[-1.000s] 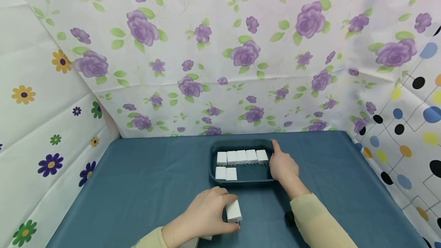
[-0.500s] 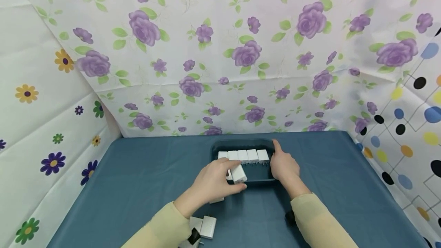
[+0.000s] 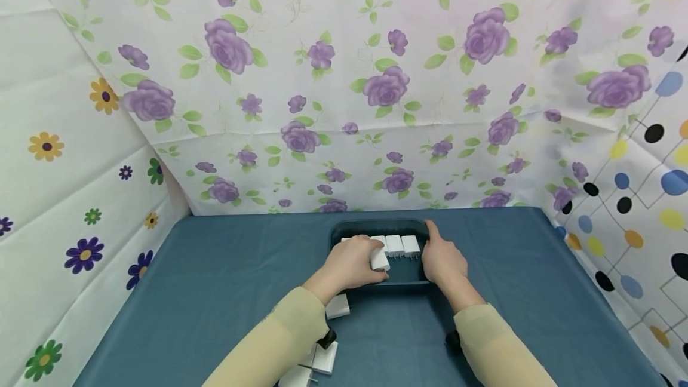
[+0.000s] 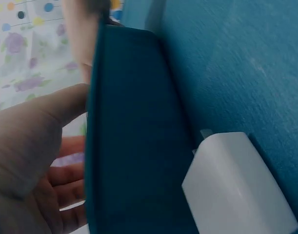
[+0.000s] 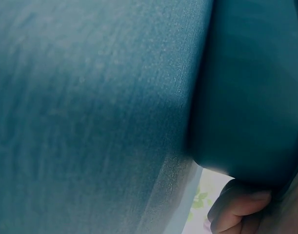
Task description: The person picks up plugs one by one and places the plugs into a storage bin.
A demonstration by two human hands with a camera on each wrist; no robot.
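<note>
My left hand (image 3: 349,264) is over the dark blue tray (image 3: 398,284), pinching a white plug charger (image 3: 380,259) between thumb and fingers. Behind it, other white chargers (image 3: 411,245) stand in a row along the tray's back; the left hand hides the left part of the tray. My right hand (image 3: 445,258) grips the tray's right end, its index finger stretched along the rim. In the right wrist view, curled fingers (image 5: 244,209) show against the tray's outer wall. The left wrist view shows the near wall of the tray (image 4: 139,122) hiding the left fingertips and the held charger.
One white charger (image 3: 337,306) lies on the blue tablecloth (image 3: 242,279) just in front of the tray. Several more chargers (image 3: 325,357) lie at the lower left, partly under the left sleeve. A flowered cloth (image 3: 344,94) hangs behind the table.
My left hand has carried the charger forward from the table in front of the tray, over the near rim and into the tray. The right hand has stayed in place.
</note>
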